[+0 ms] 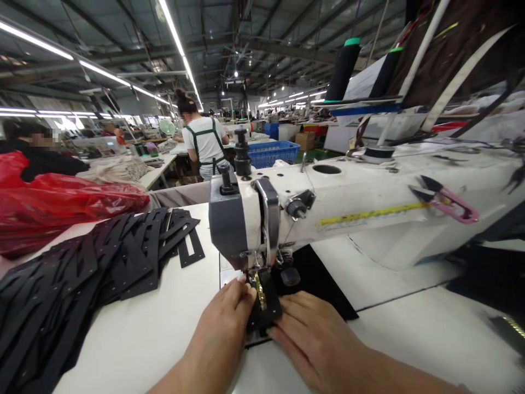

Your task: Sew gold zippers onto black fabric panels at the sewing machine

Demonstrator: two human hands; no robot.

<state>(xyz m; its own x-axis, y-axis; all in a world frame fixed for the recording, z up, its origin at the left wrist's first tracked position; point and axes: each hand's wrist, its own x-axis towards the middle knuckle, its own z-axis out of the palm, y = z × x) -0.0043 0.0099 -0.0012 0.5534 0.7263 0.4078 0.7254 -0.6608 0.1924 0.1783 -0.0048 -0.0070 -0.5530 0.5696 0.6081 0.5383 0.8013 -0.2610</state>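
Note:
A black fabric piece (308, 276) lies under the head of a white sewing machine (246, 210). On top of it, below the needle area, is a narrow black frame-shaped piece (268, 293) with a gold-toothed zipper (260, 293) in its slot. My left hand (223, 323) is closed at the frame piece's left edge, fingertips bunched close to the presser foot. From the right, my right hand (315, 331) grips the near right corner of the same piece, its fingers pressed together. The fingertips' undersides are hidden.
Black slotted pieces (135, 251) are heaped on the table at left, beside a red plastic bag (74, 200). Pink-handled thread snips (447, 200) rest on the machine arm. Thread cones (342, 71) stand behind it. A person (207, 139) works beyond, near a blue crate (273, 153).

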